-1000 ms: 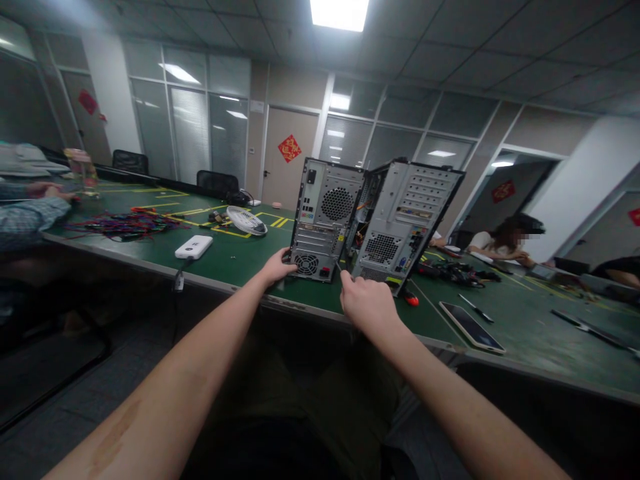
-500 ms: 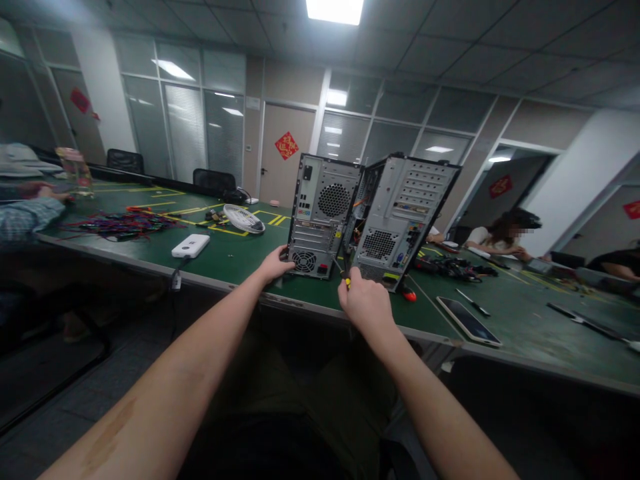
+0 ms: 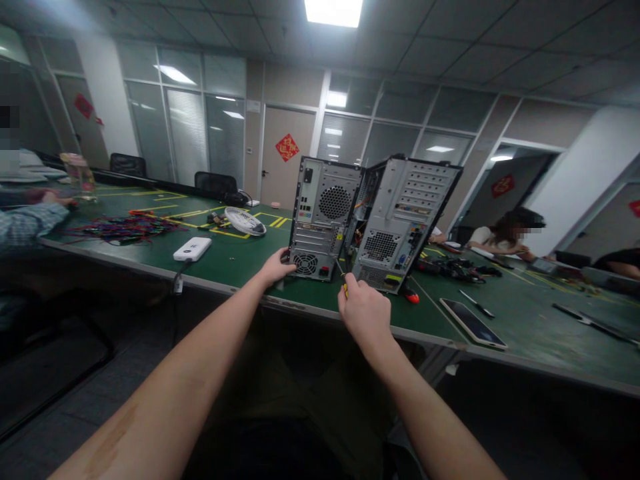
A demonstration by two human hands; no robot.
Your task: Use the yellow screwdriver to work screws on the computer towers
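Steadying the left PC tower (image 3: pixel 314 232) falls to the left hand (image 3: pixel 275 268), laid against its lower left edge; how firmly those half-hidden fingers clasp, I cannot tell. The right hand (image 3: pixel 367 307) curls tightly around a screwdriver (image 3: pixel 345 288) angled toward the tower's lower right side. The tower stands upright on the green table (image 3: pixel 240 263). Pressing straight along the shaft, with even counter-support, should limit slipping.

Table (image 3: pixel 237 257) gives room beside the power bank (image 3: pixel 193 249); left computer tower (image 3: pixel 321 221) blocks rightward.
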